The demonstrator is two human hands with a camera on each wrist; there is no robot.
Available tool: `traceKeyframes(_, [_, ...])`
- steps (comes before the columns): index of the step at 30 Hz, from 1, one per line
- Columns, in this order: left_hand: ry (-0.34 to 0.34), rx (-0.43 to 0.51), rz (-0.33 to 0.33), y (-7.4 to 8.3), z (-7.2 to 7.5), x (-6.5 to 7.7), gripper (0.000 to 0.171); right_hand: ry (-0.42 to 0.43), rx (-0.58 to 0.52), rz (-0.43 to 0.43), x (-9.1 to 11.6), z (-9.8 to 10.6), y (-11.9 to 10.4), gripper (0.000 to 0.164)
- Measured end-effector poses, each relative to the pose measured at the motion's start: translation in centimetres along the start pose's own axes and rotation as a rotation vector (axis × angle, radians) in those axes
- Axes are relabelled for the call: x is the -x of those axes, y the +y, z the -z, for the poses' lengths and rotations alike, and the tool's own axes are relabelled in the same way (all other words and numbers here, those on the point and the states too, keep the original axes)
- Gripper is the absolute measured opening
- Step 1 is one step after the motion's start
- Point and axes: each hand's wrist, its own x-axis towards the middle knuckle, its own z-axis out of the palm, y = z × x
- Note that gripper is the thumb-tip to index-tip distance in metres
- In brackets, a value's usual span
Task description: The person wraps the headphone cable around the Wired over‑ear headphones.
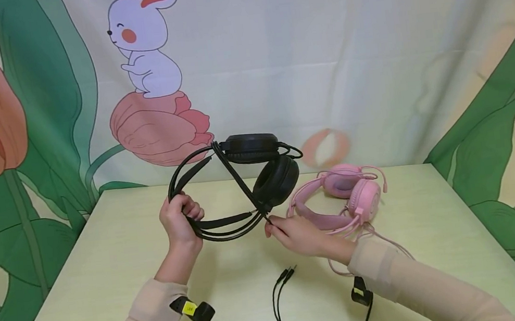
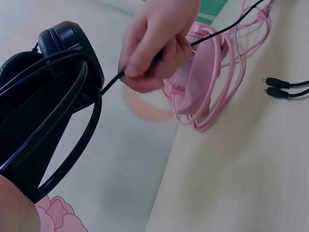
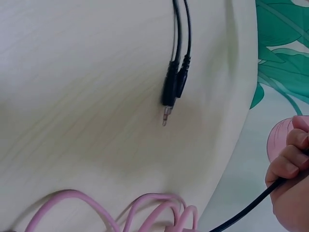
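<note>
A pair of black over-ear headphones (image 1: 276,182) is held up above the table, its ear cups toward the right. My left hand (image 1: 181,218) grips the headband at its left side, fingers curled round it. Black cable (image 1: 235,176) runs across the headphones between the two arms of the headband. Close to the lower ear cup, my right hand (image 1: 295,234) pinches the cable, which stretches taut to the headphones in the left wrist view. Two black plugs (image 1: 288,273) at the cable's end lie on the table below the hands.
Pink headphones (image 1: 365,199) with a boom microphone lie on the table behind my right hand, their pink cable (image 1: 393,243) trailing toward the front. The pale wooden table (image 1: 96,282) ends at a printed curtain (image 1: 322,59) with a rabbit and flowers.
</note>
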Motion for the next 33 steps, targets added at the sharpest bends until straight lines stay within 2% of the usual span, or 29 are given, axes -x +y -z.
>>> traceKeyframes(9, [0.102,-0.035,-0.051,-0.1,0.9,-1.0,0.017,-0.033,-0.034,0.036,0.1,0.9,-0.7,0.018])
traceKeyframes(14, [0.144,-0.081,-0.081,0.0,1.4,-1.4,0.019,0.012,0.030,0.127,-0.1,2.1,-0.8,0.017])
traceKeyframes(17, [0.157,-0.103,-0.094,0.1,1.5,-1.4,0.019,0.043,0.022,0.172,-0.3,2.5,-0.7,0.016])
traceKeyframes(27, [0.198,-0.182,-0.101,0.2,1.6,-1.4,0.020,-0.031,-0.171,0.153,-0.4,3.7,-1.4,0.016])
traceKeyframes(33, [0.239,-0.249,-0.092,0.0,2.2,-1.3,0.019,-0.097,-0.338,0.067,-0.3,4.7,-2.0,0.016])
